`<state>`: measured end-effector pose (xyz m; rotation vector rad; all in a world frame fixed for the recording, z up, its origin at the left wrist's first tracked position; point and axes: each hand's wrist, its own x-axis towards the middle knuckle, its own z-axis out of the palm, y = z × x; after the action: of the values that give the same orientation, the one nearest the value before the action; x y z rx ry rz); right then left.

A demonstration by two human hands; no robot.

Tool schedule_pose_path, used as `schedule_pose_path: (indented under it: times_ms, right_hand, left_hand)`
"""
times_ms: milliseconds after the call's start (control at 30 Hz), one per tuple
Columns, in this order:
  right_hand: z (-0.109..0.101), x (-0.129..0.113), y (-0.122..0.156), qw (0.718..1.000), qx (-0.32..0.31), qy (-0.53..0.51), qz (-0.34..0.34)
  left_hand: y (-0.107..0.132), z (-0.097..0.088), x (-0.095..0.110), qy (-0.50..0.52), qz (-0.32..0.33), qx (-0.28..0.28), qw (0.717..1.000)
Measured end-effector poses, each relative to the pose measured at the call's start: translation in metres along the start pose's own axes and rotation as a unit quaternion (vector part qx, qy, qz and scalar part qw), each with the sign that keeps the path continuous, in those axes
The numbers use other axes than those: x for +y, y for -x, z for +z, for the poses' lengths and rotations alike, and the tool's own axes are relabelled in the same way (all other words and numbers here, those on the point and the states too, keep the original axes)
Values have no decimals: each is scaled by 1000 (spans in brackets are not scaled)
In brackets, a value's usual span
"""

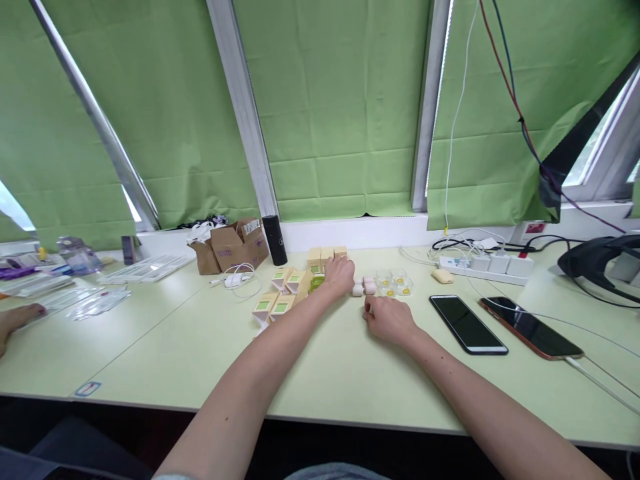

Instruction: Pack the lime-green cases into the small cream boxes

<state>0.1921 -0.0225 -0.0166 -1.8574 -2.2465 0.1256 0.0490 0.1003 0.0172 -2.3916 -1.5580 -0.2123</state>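
Note:
My left hand [340, 275] reaches to the back of the table, fingers curled downward beside small pale-yellow boxes [314, 259]. Its fingertips are mostly hidden, and what they hold cannot be made out. Something green [317, 283] lies just left of that wrist. My right hand [390, 319] rests on the table with the fingers bent in, close to a few pale pink cylinders [369, 287]; anything inside it is hidden. Behind it sits a clear plastic tray [399, 279] with yellow spots in its cups. More yellow boxes with green tops [283, 307] stand left of my left forearm.
Two phones [469, 325] lie to the right, near a white power strip [485, 265] and a black headset [605, 263]. An open cardboard box [240, 243], a black bottle [275, 240] and a white charger [237, 279] stand back left. Another person's hand [20, 320] is at far left.

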Motion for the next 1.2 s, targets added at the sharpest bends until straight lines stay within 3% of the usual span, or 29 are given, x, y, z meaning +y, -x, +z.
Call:
schedule_pose_path:
  times_ms: [433, 1200]
  right_hand:
    - [-1, -2, 2, 1000, 4, 1, -2]
    - [0, -1, 0, 1000, -6, 11, -2]
  left_hand:
    - [6, 0, 13, 21, -38, -34, 999]
    - [-12, 6, 8, 88, -98, -67, 989]
